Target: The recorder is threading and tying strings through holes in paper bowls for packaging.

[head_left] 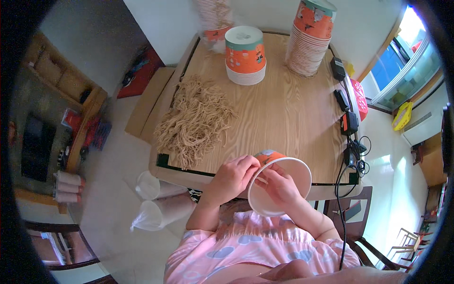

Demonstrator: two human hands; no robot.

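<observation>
A large paper bucket (303, 176), white inside with an orange printed outside, is tilted at the table's front edge with its mouth toward me. My right hand (280, 185) reaches into the mouth, its fingers closed on the wall near the left of the rim. Outside that same stretch of rim, my left hand (238, 174) has its fingers curled together in a pinch. Whatever lies between the left fingertips is hidden. Beyond my left hand lies a loose heap of tan twine strands (194, 120).
Upside-down bucket stacks stand at the table's back: a short stack (245, 56), a tall right stack (309, 42) and a plastic-wrapped left stack (215, 19). Black power adapters (349, 123) and cables line the right edge. Bagged bucket stacks (163, 210) lie on the floor at left.
</observation>
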